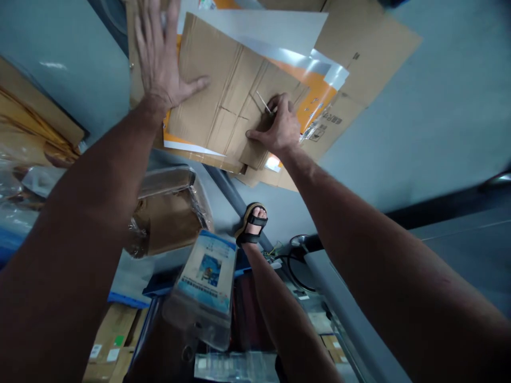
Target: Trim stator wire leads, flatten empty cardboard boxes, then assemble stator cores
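**Cardboard sheet [203,117], seemingly held flat**

The cardboard sheet lies far ahead, on glossy orange-and-white sheets [325,88] above the floor [371,154]. My left hand [159,69] is spread open along its left edge, apparently steadying it. My right hand [281,127] curls beside its slit; whether that grip pinches cardboard, I cannot tell. A plastic-lined box [170,221] sits nearer, left.
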